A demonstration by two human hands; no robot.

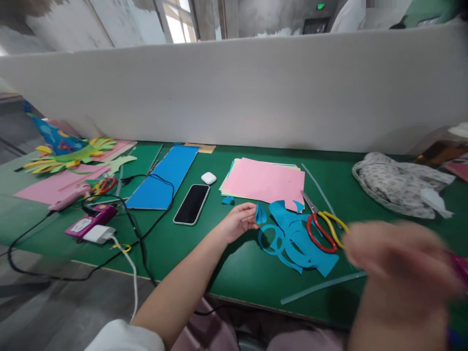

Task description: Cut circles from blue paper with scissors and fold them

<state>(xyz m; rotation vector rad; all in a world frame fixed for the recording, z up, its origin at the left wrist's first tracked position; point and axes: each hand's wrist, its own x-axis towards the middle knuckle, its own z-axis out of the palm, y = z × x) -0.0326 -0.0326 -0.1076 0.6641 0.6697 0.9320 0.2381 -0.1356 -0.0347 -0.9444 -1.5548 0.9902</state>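
My left hand [239, 223] is closed, its fingertips pinching a small folded piece of blue paper [261, 213] just above the green table [234, 273]. Beside it lie cut blue paper scraps [318, 258], with rings and curved strips among them. Scissors [322, 230] with one red and one yellow handle rest partly on these scraps. Behind is a stack of coloured paper [265, 179] with pink on top. My right hand [400, 258] is raised at the right, close to the camera and smeared by motion. Whether it holds anything is not clear; something magenta shows at the frame's edge beyond it.
Translucent sticks [321, 287] lie near the front edge and behind the scissors. A phone [192, 204], a white case [208, 178] and a blue board [166, 178] are left of centre. Cables run from a magenta power strip [89, 222]. A patterned cloth [397, 183] lies right; a white partition [234, 92] stands behind.
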